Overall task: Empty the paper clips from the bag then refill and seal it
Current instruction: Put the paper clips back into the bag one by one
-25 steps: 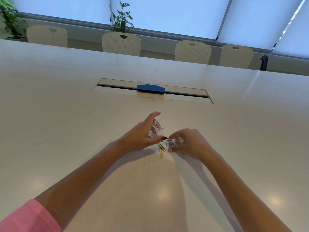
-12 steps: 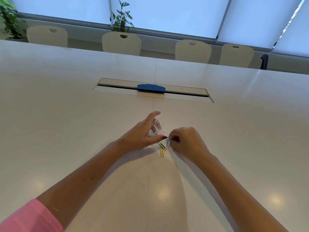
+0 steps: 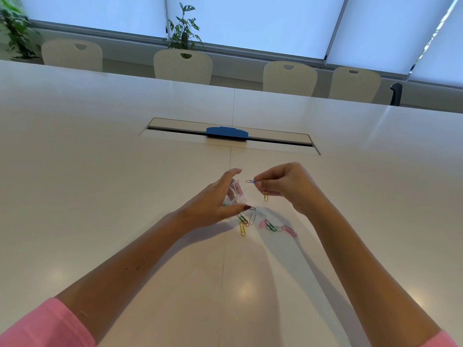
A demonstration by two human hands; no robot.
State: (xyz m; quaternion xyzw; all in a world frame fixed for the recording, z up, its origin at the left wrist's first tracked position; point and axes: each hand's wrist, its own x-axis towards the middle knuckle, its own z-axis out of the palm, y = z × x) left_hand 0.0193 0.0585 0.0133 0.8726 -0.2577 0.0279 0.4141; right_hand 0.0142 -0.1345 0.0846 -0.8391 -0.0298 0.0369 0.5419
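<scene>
Refilling judged under way: bag (image 3: 235, 194) held open by left hand (image 3: 215, 204); blue clip (image 3: 250, 181) pinched by right hand (image 3: 285, 186); clips (image 3: 268, 225) remain on table (image 3: 100, 171); sealing outstanding.

Clear bag (image 3: 235, 194) seemingly upright, colored paper clips (image 3: 268, 225) scattered

Loose paper clips (image 3: 266, 225) lie on the table (image 3: 100, 171) between the hands, nearer than the bag (image 3: 235, 192).

Blue paper clip pinched beside the clear bag

The right hand (image 3: 285, 189) pinches a blue paper clip (image 3: 251, 181) just beside the small clear bag (image 3: 236, 194) gripped by the left hand (image 3: 213, 205); coloured paper clips (image 3: 265, 222) lie scattered on the white counter (image 3: 100, 171) below.
</scene>
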